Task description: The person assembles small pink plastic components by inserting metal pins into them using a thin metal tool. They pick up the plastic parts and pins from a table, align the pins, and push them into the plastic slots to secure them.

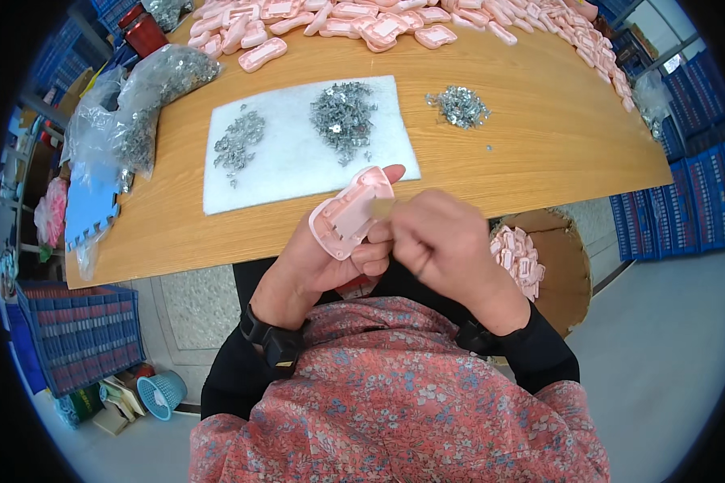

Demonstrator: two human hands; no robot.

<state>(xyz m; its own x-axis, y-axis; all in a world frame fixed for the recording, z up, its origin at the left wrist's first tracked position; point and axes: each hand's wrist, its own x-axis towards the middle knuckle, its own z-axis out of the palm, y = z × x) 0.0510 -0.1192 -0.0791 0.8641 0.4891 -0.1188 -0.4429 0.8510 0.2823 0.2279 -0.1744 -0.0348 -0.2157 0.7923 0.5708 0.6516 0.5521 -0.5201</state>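
Observation:
My left hand [306, 262] is wrapped round a curved pink plastic shell [350, 217], its hollow inner side turned up and its recessed bay showing. Over the shell's right edge, my right hand [447, 241] is closed in a pinch on a small tan flat piece [381, 209], blurred, which meets or overlaps the shell's inside. Whether the piece touches the shell I cannot tell. Beyond the hands a white padded sheet [286, 181] lies on the table, bearing two heaps of small metal clips, a larger heap [342, 121] and a smaller heap [239, 141].
Another metal heap [463, 106] lies on the wooden table [532, 153]. Many pink shells [379, 28] cover its far side. Clear bags of metal parts [149, 113] sit at left. A round brown container [572, 274] of pink pieces stands below right; a blue crate [80, 330] stands lower left.

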